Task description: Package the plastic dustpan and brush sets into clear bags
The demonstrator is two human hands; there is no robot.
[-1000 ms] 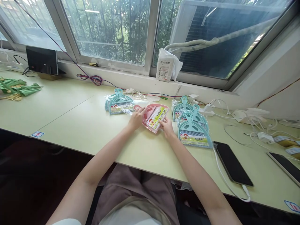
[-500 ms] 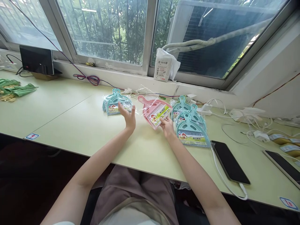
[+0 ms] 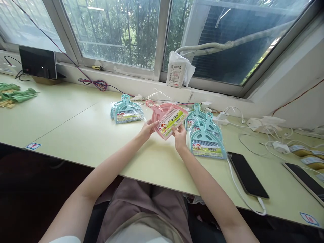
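Observation:
A pink dustpan and brush set in clear plastic wrap is held tilted above the table, its handle pointing up and left. My left hand grips its lower left edge, thumb on the front. Along the lower right edge, my right hand pinches it beside the printed label. To the left stand wrapped light blue dustpan sets, one close behind another. Several more light blue dustpan sets lean together just right of my right hand.
A black phone on a white cable lies right, with a second phone beyond. White cables and plugs clutter the back right. A tablet and green cloth-like items are far left. A white packet stands on the sill.
My left hand, open and raised before, has come down and right and closed on the pink dustpan set's left edge. The set has turned slightly. My right hand keeps its hold.

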